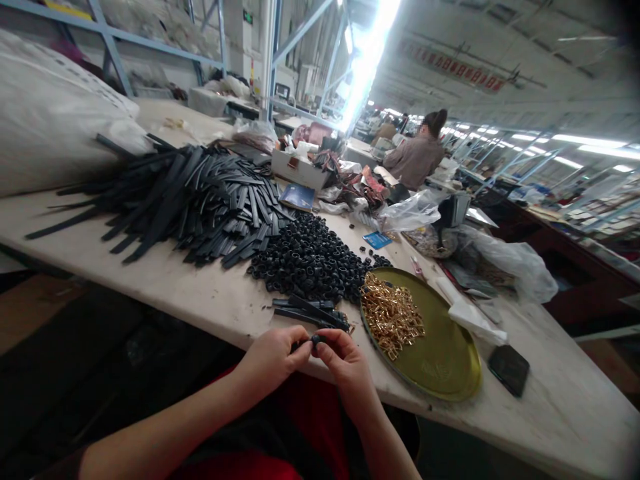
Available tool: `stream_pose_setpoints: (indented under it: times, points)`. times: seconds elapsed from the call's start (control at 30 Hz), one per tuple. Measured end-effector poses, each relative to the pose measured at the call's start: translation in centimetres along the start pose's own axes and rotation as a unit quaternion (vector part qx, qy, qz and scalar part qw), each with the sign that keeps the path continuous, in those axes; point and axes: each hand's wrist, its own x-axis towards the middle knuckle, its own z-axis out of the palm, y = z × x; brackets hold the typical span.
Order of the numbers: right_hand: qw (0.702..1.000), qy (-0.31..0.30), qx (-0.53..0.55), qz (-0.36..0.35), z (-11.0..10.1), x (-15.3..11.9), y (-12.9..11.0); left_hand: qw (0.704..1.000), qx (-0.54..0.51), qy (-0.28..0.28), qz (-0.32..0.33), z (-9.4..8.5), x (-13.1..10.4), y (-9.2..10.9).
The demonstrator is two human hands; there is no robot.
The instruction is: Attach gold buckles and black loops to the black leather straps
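Observation:
At the table's front edge, my left hand [273,357] and my right hand [347,367] meet, fingertips pinched on a small black strap loop [315,340]. Fingers cover most of that piece. Just beyond them lie a few flat black strips [307,311] with small gold pieces at their right end. Behind these is a heap of small black loops [310,257]. To its left spreads a large pile of long black strips [195,200]. Right of my hands, a round gold-green tray [445,363] carries a mound of gold metal buckles [393,313] on its left side.
A dark phone-like slab [509,369] lies right of the tray. A blue card [377,239], a blue booklet [297,197] and an open carton [295,170] sit farther back. Plastic bags [520,260] crowd the right edge; a big white sack [60,127] fills the left. A person [415,160] sits beyond.

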Motion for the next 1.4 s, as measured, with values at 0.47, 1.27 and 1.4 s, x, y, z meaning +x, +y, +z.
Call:
stream_pose_setpoints:
  times: [0.47, 1.27, 1.4]
  points:
    - [0.997, -0.031, 0.067, 0.038, 0.4, 0.7, 0.4, 0.988, -0.149, -0.013, -0.032, 0.3, 1.3, -1.3]
    - [0.946, -0.051, 0.269, 0.176, -0.8, 1.7, 2.1, 0.979, -0.101, -0.142, -0.107, -0.4, 3.3, -1.2]
    - [0.979, 0.023, 0.175, 0.100, -0.3, 1.1, 2.2, 0.964, -0.173, -0.161, -0.120, -0.5, 2.2, -1.1]
